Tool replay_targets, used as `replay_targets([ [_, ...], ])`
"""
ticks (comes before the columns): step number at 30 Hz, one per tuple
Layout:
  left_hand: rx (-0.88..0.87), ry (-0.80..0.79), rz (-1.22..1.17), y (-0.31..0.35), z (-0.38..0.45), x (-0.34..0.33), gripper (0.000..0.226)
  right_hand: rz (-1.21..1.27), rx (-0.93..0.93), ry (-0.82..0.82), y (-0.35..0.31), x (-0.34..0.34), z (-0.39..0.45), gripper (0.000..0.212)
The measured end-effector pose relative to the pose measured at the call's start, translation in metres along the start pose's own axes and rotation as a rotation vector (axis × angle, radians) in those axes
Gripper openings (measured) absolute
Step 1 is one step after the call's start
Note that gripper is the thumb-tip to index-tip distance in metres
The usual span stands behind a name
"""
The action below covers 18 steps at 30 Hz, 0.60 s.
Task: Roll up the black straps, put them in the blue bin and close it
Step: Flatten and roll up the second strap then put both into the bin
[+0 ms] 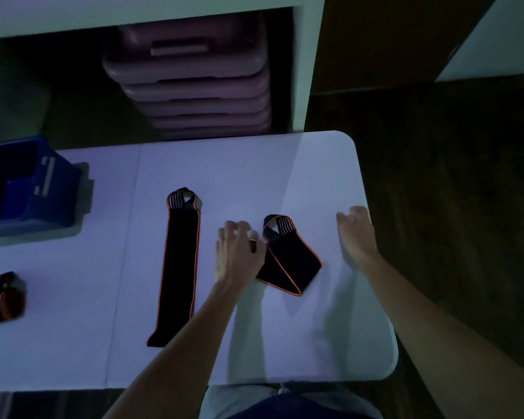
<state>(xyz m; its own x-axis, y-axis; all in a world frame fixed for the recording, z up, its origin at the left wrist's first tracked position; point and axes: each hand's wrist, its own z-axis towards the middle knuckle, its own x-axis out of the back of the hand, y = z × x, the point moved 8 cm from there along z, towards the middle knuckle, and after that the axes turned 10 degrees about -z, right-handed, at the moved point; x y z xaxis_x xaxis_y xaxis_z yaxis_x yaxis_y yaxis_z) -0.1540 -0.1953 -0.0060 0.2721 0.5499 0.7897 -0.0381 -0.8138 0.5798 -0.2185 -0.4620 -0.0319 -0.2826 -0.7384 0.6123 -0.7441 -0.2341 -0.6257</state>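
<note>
Nearest to us, both bare forearms reach forward over the white table (330, 343). Our left hand (238, 252) lies palm down at the left edge of the folded strap (288, 261), fingers spread and loosely curved; the thumb side touches or overlaps the strap's orange-trimmed edge, though motion blur hides whether anything is pinched. Our right hand (357, 234) hovers near the table's right edge, just to the right of that strap and apart from it, fingers relaxed and slightly parted, holding nothing. The folded strap lies doubled over between the two hands, its elastic loop end pointing away from us. To its left the long strap (177, 273) lies flat and fully extended, loop end far, plain end near. At the left margin a third strap (0, 297), seemingly already rolled, sits on the table, partly cut off by the frame. Farther left and back stands the blue bin (28, 189), open, with its hinged lid (3, 146) raised; no strap is visible inside. Beyond the table a stack of purple boxes (191, 86) fills a white shelf unit (309, 71). We judge the step in hand to be taking up the folded strap for rolling: it should first be straightened, then wound tightly from the plain end toward the loop, edges kept aligned, both hands maintaining tension so the roll does not spring open.
</note>
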Motion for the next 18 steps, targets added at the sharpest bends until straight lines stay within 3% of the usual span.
replay_targets([
  [3,-0.163,-0.163,0.032,0.029,-0.011,-0.028,0.041,-0.19,0.06,-0.094,0.013,-0.02,-0.008,0.035],
  [7,0.055,-0.241,0.104,0.03,-0.02,-0.054,0.068,-0.262,0.119,-0.232,0.018,-0.048,-0.025,0.026],
  [11,0.121,-0.278,-0.179,0.026,-0.024,-0.067,0.042,-0.326,0.161,-0.356,0.016,-0.066,-0.032,0.013],
  [13,0.137,-0.24,-0.313,0.021,-0.025,-0.062,0.028,-0.252,0.15,-0.427,0.014,-0.07,-0.035,0.002],
  [18,0.259,-0.071,-0.521,-0.005,-0.03,-0.031,0.022,0.219,0.119,-0.454,-0.023,-0.061,-0.048,0.015],
])
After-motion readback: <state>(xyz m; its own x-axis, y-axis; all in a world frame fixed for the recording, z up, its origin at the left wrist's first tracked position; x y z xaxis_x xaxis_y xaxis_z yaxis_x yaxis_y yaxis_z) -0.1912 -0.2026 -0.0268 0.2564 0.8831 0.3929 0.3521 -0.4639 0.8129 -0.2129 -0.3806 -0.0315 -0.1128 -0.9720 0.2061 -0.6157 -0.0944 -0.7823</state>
